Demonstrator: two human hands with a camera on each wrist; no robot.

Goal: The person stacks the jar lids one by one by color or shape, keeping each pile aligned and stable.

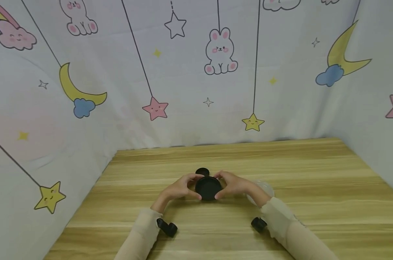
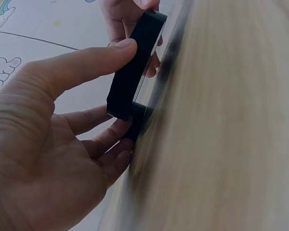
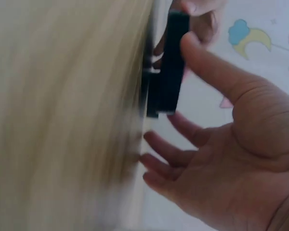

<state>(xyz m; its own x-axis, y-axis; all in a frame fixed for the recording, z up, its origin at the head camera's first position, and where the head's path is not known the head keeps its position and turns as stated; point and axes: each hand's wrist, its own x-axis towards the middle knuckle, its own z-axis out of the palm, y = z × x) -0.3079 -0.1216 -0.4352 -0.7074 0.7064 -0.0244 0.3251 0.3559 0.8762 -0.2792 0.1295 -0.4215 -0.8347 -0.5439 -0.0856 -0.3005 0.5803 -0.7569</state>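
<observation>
A shallow black round piece (image 1: 208,188), like a lid or small dish, is between both hands in the head view. My left hand (image 1: 183,187) grips its left edge, thumb at the near side and fingers at the far side. Opposite, my right hand (image 1: 233,185) pinches the right edge the same way. From the side, in the left wrist view, the black piece (image 2: 135,62) is tilted just above the table, its underside mostly hidden. A smaller black round piece (image 1: 202,171) is right behind it; whether the two touch I cannot tell.
A clear round plastic piece (image 1: 266,187) lies on the wooden table (image 1: 313,216), partly covered by the right forearm. Black wrist cameras (image 1: 167,228) stick out from the sleeves. A printed white cloth (image 1: 189,79) hangs behind the table and along both sides.
</observation>
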